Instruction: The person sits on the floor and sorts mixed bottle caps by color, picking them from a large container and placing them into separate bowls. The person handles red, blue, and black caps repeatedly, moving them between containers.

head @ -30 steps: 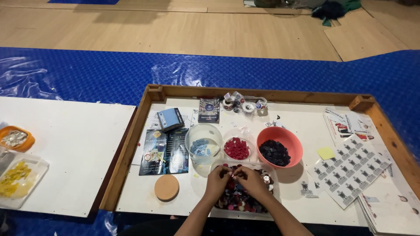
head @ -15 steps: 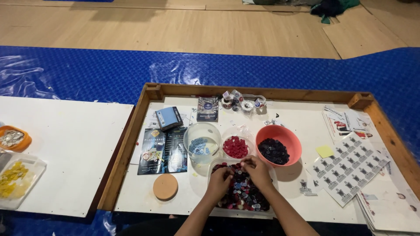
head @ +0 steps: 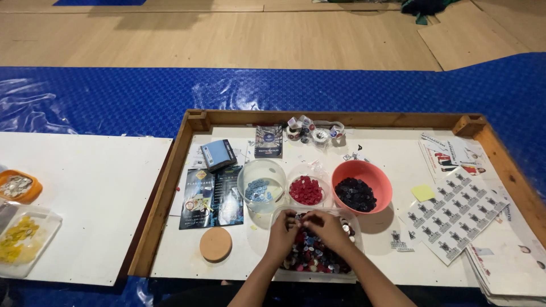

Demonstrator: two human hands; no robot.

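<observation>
Both hands have stayed over the clear tray (head: 348,272) of mixed buttons (head: 311,256), shifting only slightly at its far edge. Left hand (head: 282,234) and right hand (head: 325,226) meet with fingers curled; whether either grip pinches a button, I cannot tell. Beyond on the white desk (head: 239,250) stand a glass bowl (head: 261,177) of blue buttons, a clear dish (head: 307,190) of red ones, and a smooth orange bowl (head: 362,183) of dark ones. A round cork disc (head: 215,244) lies to the left.

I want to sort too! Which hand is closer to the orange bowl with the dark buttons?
Probably the right hand: it lies nearer the orange plastic bowl of dark buttons at upper right. The left hand sits nearer the clear round container of blue buttons.
</observation>
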